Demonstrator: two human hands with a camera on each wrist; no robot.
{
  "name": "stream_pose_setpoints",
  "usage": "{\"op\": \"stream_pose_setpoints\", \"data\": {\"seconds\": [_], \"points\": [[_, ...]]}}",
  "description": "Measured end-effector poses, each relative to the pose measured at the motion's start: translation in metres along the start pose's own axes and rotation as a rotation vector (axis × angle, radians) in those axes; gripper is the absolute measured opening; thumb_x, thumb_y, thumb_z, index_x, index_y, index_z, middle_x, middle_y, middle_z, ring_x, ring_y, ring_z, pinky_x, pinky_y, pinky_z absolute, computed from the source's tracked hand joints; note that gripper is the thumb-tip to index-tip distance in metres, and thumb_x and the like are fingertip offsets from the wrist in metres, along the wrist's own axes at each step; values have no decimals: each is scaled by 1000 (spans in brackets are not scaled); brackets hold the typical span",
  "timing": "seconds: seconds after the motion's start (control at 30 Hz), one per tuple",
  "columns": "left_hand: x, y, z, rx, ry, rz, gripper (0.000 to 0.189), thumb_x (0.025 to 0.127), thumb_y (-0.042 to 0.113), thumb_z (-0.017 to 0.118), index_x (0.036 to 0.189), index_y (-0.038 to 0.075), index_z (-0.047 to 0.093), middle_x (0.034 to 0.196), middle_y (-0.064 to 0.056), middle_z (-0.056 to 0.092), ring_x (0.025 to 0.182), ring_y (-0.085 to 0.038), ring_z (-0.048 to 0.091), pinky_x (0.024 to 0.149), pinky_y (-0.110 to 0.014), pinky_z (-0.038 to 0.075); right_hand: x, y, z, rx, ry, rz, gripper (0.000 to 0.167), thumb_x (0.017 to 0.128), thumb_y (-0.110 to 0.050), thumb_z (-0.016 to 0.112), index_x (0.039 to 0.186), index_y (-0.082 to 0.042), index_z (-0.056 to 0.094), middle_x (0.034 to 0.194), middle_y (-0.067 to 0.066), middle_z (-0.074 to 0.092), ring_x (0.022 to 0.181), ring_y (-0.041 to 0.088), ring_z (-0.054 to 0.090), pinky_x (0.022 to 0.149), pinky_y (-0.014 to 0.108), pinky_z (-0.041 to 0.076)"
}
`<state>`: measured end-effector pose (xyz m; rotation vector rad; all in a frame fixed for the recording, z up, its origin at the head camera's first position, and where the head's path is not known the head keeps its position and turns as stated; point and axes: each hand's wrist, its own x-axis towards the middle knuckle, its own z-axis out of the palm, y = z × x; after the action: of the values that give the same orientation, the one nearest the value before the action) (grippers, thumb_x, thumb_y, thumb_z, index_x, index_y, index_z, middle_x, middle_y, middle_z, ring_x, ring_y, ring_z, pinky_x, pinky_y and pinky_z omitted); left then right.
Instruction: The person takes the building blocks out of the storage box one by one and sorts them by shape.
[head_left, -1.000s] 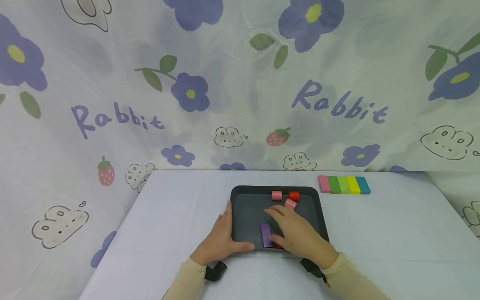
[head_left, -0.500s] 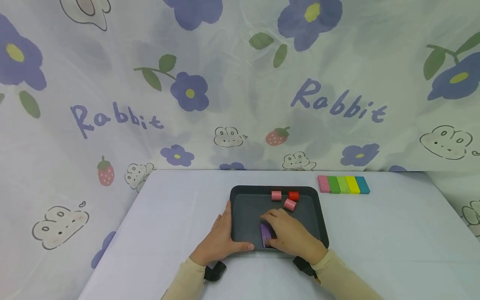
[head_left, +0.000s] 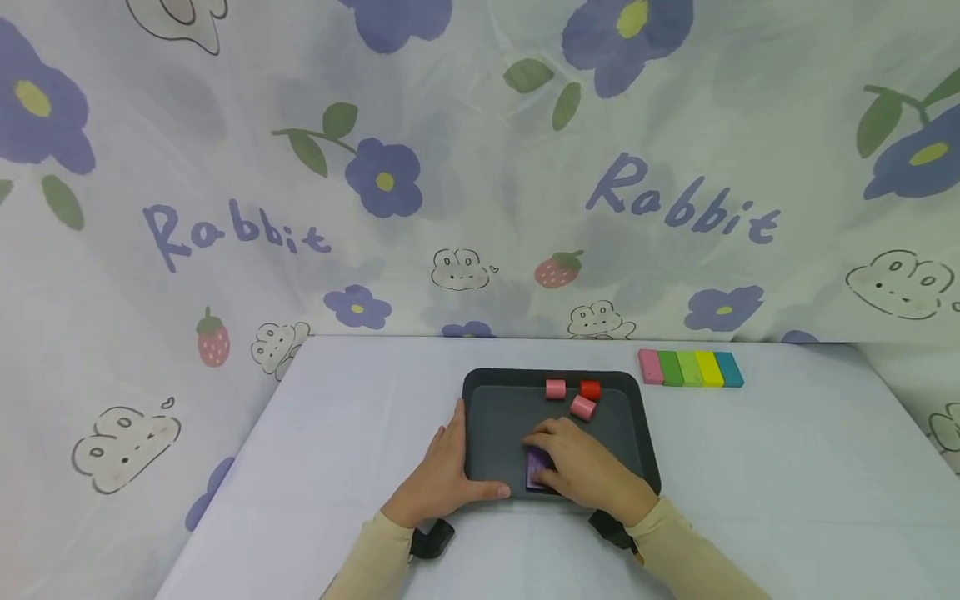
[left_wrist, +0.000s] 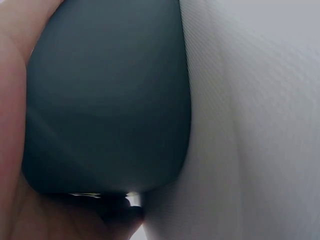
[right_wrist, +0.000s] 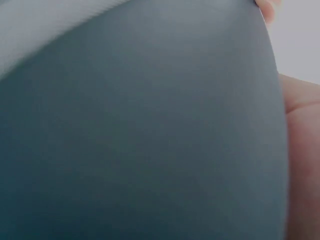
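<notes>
A dark grey baking tray lies on the white table. My left hand rests at its front left corner, fingers straight along the left side and thumb along the front rim. Inside the tray near the front, my right hand holds a purple block between curled fingers and thumb, covering part of it. Behind that hand lie two pink cylinder blocks, one near the back rim and one tilted, beside a red cylinder block. Both wrist views are mostly filled by a close dark surface.
A row of several flat coloured blocks, pink, greens, yellow and blue, lies on the table just beyond the tray's back right corner. Behind the table hangs a patterned cloth with flowers and rabbits.
My right hand has shifted a little left and closed its fingers over the purple block; the red piece beneath the hand is now hidden. My left hand stays at the tray's corner.
</notes>
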<state>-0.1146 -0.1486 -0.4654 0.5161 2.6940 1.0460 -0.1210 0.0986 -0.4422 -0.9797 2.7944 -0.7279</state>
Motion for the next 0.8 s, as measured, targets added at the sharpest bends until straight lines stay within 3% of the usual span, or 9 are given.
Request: {"op": "stream_pose_setpoints", "data": {"seconds": [0.27,0.8], "points": [[0,3,-2,3,2,-4,140,76,58,83,156,-5,-12,166,-21,0,153,-30,11,122,-55,5,-1,2,-5,14,-37,36,53,80,-20,87,126,-2,69,124,11,60,113,26,55,96,42,53],[1,4,-1,6,-3,-18,140,75,59,82,157,-4,-12,166,-20,0,153,-29,11,123,-54,5,-2,4,-8,-9,-69,55,63,75,-14,90,131,1,64,123,13,59,111,24,56,96,40,53]]}}
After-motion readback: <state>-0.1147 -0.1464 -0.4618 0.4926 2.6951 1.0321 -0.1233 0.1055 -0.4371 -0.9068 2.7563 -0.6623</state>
